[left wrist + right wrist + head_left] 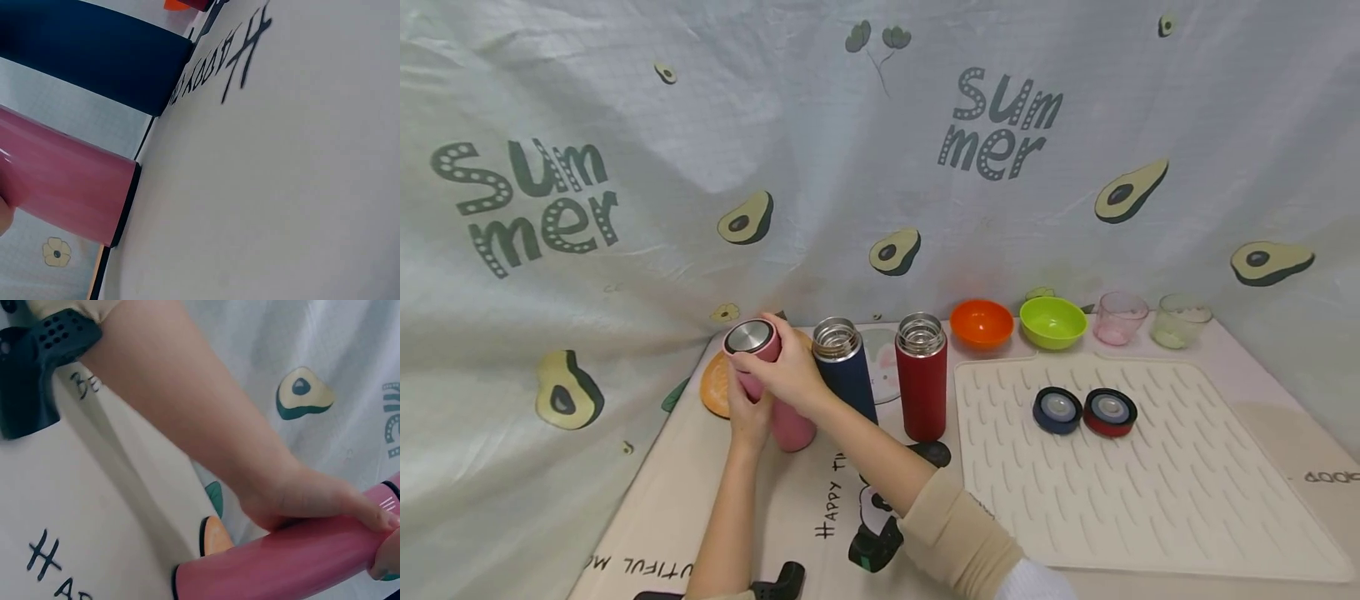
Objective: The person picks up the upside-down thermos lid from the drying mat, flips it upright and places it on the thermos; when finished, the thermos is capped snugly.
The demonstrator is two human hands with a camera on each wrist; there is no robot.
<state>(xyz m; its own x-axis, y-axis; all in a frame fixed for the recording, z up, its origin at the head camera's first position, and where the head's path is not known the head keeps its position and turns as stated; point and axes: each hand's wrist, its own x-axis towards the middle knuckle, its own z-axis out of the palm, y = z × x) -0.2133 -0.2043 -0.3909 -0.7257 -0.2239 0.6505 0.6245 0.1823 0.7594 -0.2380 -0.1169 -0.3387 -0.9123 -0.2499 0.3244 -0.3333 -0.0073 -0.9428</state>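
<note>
A pink thermos [793, 429] stands upright on the table at the left, its pink lid [751, 336] with a steel-coloured top in place. My left hand [750, 418] grips the body below the lid. Around the lid curl the fingers of my right hand [788, 367]. In the right wrist view, the left thumb lies along the pink thermos [275, 562], close to the right fingers. To the right, a blue thermos [850, 375] stands without a lid, its lower part partly behind my right forearm. Beyond it is a lidless red thermos [922, 387].
A cream ridged mat [1037, 517] covers the right side, carrying a blue lid [1057, 411] and a red lid [1109, 412]. Behind it stand an orange bowl [982, 324], a green bowl [1052, 322], a pink glass [1120, 317] and a greenish glass [1180, 321]. A printed curtain [820, 150] hangs behind.
</note>
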